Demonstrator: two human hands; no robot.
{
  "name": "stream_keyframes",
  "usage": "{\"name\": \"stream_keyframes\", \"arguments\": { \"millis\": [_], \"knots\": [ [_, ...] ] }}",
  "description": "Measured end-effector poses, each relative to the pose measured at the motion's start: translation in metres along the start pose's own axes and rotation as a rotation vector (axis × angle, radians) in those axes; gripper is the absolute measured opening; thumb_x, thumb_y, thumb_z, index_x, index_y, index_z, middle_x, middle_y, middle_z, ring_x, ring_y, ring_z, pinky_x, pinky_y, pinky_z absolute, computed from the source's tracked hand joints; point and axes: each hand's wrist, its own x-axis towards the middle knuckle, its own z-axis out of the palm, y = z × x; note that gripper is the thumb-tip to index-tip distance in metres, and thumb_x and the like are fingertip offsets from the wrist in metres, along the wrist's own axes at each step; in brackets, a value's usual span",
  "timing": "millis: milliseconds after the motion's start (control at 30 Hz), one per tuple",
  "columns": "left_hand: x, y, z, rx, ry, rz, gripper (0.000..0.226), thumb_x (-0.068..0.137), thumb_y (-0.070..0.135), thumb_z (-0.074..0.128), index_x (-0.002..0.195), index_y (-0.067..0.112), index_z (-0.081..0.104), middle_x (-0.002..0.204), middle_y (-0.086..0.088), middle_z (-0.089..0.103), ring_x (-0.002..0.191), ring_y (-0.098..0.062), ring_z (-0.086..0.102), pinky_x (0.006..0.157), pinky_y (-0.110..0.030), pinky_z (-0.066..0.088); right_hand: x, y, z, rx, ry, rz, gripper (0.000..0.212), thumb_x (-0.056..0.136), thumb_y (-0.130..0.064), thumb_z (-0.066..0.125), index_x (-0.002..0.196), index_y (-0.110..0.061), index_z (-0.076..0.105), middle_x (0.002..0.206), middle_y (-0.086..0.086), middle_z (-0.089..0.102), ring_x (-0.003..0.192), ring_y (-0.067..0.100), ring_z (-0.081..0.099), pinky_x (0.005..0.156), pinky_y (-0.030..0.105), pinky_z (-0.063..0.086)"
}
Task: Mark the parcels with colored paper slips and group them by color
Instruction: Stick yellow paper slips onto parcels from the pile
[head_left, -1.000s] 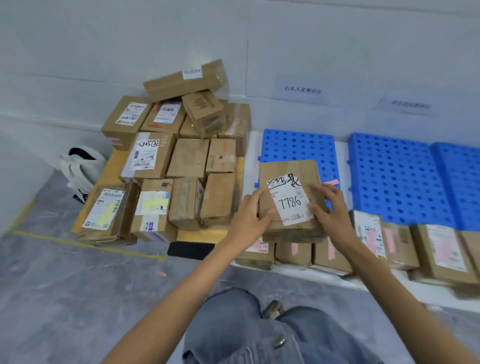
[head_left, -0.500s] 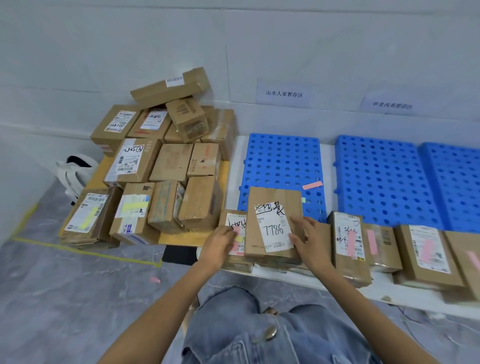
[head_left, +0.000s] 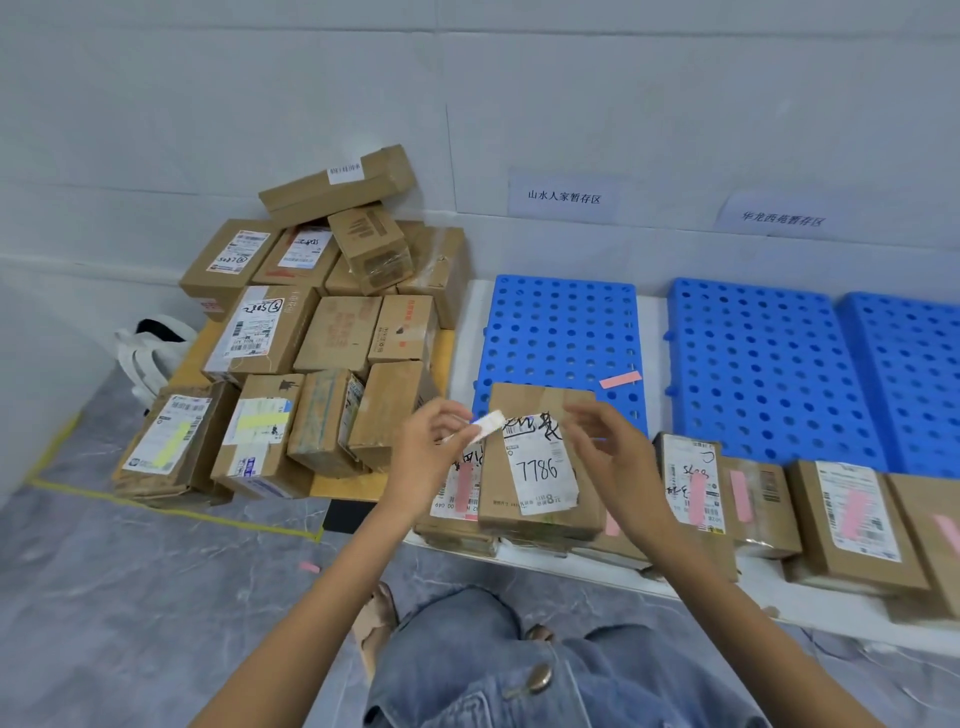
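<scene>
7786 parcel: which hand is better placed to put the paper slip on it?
Left, I'd say. The left hand pinches the slip beside the parcel, at its top left corner; the right hand hovers over it, holding nothing.

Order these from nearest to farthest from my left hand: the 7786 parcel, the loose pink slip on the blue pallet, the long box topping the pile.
1. 7786 parcel, just right of the left hand, which pinches a white slip.
2. Pink slip, farther right, on the pallet.
3. Long box, far back and left.
</scene>
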Motion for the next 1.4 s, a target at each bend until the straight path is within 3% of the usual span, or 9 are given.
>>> {"name": "stream_keyframes", "arguments": {
  "millis": [133, 233, 433, 533, 600, 700, 800, 1000, 1400],
  "knots": [
    [-0.021, 0.053, 0.008, -0.134, -0.174, 0.041, 0.018, 0.082, 0.015, 0.073, 0.098, 0.017, 0.065, 0.073, 0.000, 0.072, 0.063, -0.005, 0.063, 0.063, -0.021, 0.049, 0.004, -0.038, 0.005, 0.182, -0.132, 0.009, 0.018, 0.088, -0.017, 0.066, 0.105, -0.022, 0.062, 0.089, 0.004, 0.066, 0.070, 0.012, 0.067, 0.066, 0.019, 0.053],
    [-0.029, 0.074, 0.009, -0.353, -0.176, 0.007, 0.019, 0.085, 0.004, 0.068, 0.102, 0.010, 0.063, 0.076, -0.005, 0.073, 0.065, -0.010, 0.067, 0.061, -0.021, 0.053, 0.002, -0.051, -0.002, 0.242, -0.058, -0.007, 0.009, 0.086, -0.005, 0.066, 0.094, -0.010, 0.064, 0.061, 0.003, 0.063, 0.051, 0.010, 0.060, 0.057, 0.018, 0.050],
    [-0.040, 0.084, 0.014, -0.633, -0.148, -0.093, 0.025, 0.084, -0.002, 0.065, 0.109, -0.001, 0.062, 0.091, -0.013, 0.073, 0.078, -0.017, 0.071, 0.066, -0.023, 0.057, -0.001, -0.051, -0.017, 0.486, -0.063, 0.096, 0.010, 0.088, -0.003, 0.063, 0.098, -0.004, 0.065, 0.063, 0.004, 0.062, 0.058, 0.013, 0.056, 0.061, 0.023, 0.048],
    [-0.043, 0.080, 0.021, -0.505, 0.027, -0.003, 0.018, 0.084, 0.001, 0.067, 0.102, -0.001, 0.065, 0.083, -0.011, 0.072, 0.071, -0.016, 0.071, 0.063, -0.029, 0.059, -0.006, -0.048, -0.009, 0.175, 0.064, 0.005, 0.018, 0.085, -0.016, 0.070, 0.100, -0.019, 0.061, 0.091, -0.005, 0.064, 0.079, 0.006, 0.060, 0.072, 0.019, 0.046],
    [-0.043, 0.074, 0.024, -0.237, 0.175, 0.184, 0.011, 0.084, 0.005, 0.069, 0.094, 0.008, 0.069, 0.081, -0.003, 0.070, 0.071, -0.015, 0.069, 0.063, -0.035, 0.058, -0.014, -0.047, -0.005, -0.092, 0.198, -0.141, 0.022, 0.085, -0.031, 0.068, 0.101, -0.030, 0.053, 0.103, -0.011, 0.056, 0.093, 0.003, 0.054, 0.079, 0.014, 0.041],
    [-0.044, 0.074, 0.027, 0.052, 0.300, 0.529, 0.018, 0.081, -0.003, 0.069, 0.090, 0.012, 0.072, 0.085, 0.004, 0.063, 0.076, -0.007, 0.061, 0.062, -0.027, 0.054, -0.022, -0.058, -0.001, 0.028, 0.159, -0.097, 0.013, 0.086, -0.041, 0.063, 0.088, -0.029, 0.057, 0.088, -0.010, 0.061, 0.081, 0.008, 0.058, 0.071, 0.017, 0.044],
    [-0.046, 0.073, 0.031, 0.128, 0.294, 0.686, 0.020, 0.080, -0.009, 0.068, 0.091, 0.006, 0.073, 0.088, -0.001, 0.059, 0.084, 0.000, 0.056, 0.069, -0.020, 0.053, -0.020, -0.067, -0.001, 0.289, -0.031, 0.063, 0.019, 0.091, -0.035, 0.057, 0.083, -0.021, 0.066, 0.072, -0.004, 0.066, 0.068, 0.010, 0.061, 0.066, 0.021, 0.050],
    [-0.049, 0.072, 0.028, 0.101, 0.269, 0.675, 0.021, 0.080, -0.010, 0.067, 0.093, 0.005, 0.075, 0.090, -0.002, 0.064, 0.088, -0.006, 0.062, 0.077, -0.021, 0.051, -0.018, -0.066, -0.012, 0.624, -0.159, 0.255, 0.014, 0.091, -0.013, 0.060, 0.082, -0.004, 0.066, 0.068, 0.006, 0.061, 0.065, 0.017, 0.056, 0.066, 0.026, 0.050],
    [-0.045, 0.072, 0.029, 0.204, 0.341, 0.746, 0.021, 0.081, -0.004, 0.071, 0.099, 0.007, 0.074, 0.091, 0.001, 0.063, 0.086, -0.012, 0.059, 0.071, -0.027, 0.053, -0.015, -0.075, -0.013, 0.615, -0.189, 0.241, 0.009, 0.088, -0.009, 0.064, 0.086, -0.002, 0.070, 0.066, -0.002, 0.061, 0.063, 0.014, 0.055, 0.059, 0.025, 0.050]
  ]
}}
